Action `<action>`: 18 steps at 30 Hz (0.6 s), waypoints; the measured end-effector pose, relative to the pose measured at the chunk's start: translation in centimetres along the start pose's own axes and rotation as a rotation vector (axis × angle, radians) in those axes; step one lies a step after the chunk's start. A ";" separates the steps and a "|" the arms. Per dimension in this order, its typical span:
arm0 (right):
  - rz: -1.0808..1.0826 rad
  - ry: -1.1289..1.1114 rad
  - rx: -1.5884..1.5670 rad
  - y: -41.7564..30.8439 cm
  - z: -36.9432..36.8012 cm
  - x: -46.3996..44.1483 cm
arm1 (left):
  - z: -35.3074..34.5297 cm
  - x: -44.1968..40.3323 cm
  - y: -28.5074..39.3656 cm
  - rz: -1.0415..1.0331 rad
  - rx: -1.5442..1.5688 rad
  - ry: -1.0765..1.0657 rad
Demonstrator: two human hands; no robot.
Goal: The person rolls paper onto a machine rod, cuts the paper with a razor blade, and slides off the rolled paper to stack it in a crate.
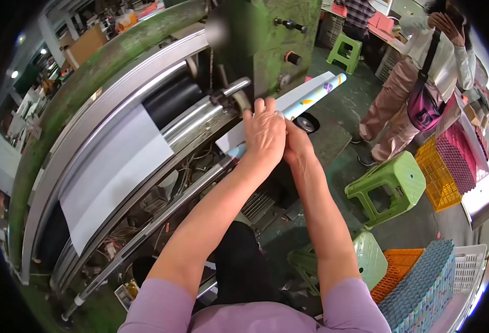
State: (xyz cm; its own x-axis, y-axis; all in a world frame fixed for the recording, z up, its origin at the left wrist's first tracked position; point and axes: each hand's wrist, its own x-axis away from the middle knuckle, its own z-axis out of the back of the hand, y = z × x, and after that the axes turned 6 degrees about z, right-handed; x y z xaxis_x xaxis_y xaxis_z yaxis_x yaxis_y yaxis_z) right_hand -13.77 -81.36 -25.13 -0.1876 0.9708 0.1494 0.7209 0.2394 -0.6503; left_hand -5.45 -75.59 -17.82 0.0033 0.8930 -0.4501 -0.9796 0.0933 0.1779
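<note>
A rolled printed sheet (315, 99), white with a light blue, colourful pattern, lies slantwise in front of me at the machine's right end. My left hand (265, 132) lies over its middle, fingers bent round it. Close beside, my right hand (299, 143) is closed on the roll from below, its fingertips mostly hidden. The roll's lower left end shows past my left wrist, close to a metal bar (200, 182). White paper (116, 175) lies over the machine's black roller (173, 101), left of my hands.
The green machine frame (289, 33) rises ahead, with black knobs (293, 57). A round black part (306, 123) sits by my right hand. To the right are green stools (391, 180), a yellow crate (437, 172), an orange crate (395, 272), patterned stacks (422, 288) and a standing person (416, 83).
</note>
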 end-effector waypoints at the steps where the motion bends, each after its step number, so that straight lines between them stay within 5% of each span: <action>1: 0.006 0.009 0.000 -0.9 0.4 -1.0 | -0.8 -0.7 0.6 -0.032 -0.020 0.061; 5: 0.084 0.172 0.007 -5.5 2.8 -5.2 | -1.8 1.1 3.2 -0.205 -0.048 0.307; 10: 0.322 0.307 -0.024 -17.2 13.7 -11.2 | 0.2 8.9 4.4 -0.310 0.446 0.043; 12: 0.397 0.388 -0.045 -20.7 12.6 -6.6 | -2.9 10.6 4.2 -0.107 0.723 -0.343; 13: 0.455 0.453 -0.063 -21.9 11.5 -3.4 | -4.2 10.7 4.7 -0.124 0.737 -0.358; 16: 0.566 0.377 0.005 -21.6 12.1 5.1 | -6.2 9.5 7.5 0.241 1.504 -0.742; 18: 0.561 0.355 0.046 -19.9 13.5 10.6 | -5.7 9.2 10.7 0.205 1.667 -0.731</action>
State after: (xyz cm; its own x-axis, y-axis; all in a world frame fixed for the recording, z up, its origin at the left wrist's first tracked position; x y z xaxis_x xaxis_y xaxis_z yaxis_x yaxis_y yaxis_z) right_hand -39.12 -75.99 -20.70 0.4449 0.8955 0.0104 0.6144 -0.2967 -0.7311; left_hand -17.02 -68.87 -25.08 0.4475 0.8936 0.0346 0.2198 -0.1474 0.9643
